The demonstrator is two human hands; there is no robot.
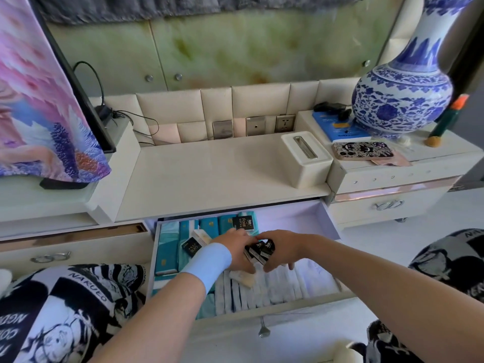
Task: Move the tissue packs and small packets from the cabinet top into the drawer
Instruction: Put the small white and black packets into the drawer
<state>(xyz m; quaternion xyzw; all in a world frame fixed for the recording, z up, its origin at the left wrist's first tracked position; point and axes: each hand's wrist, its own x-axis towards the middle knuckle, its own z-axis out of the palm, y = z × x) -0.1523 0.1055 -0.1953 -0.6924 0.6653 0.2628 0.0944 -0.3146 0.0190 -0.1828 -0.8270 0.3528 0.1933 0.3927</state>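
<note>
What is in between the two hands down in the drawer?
A few small black packets, gripped from both sides by the left hand and right hand, above white packs in the drawer. The head view shows it.

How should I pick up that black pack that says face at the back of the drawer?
Come from above and pinch the black face pack by its left and right edges. It lies label-up on the teal packs, so those edges are free. Right now the left hand and right hand hold small black packets.
</note>
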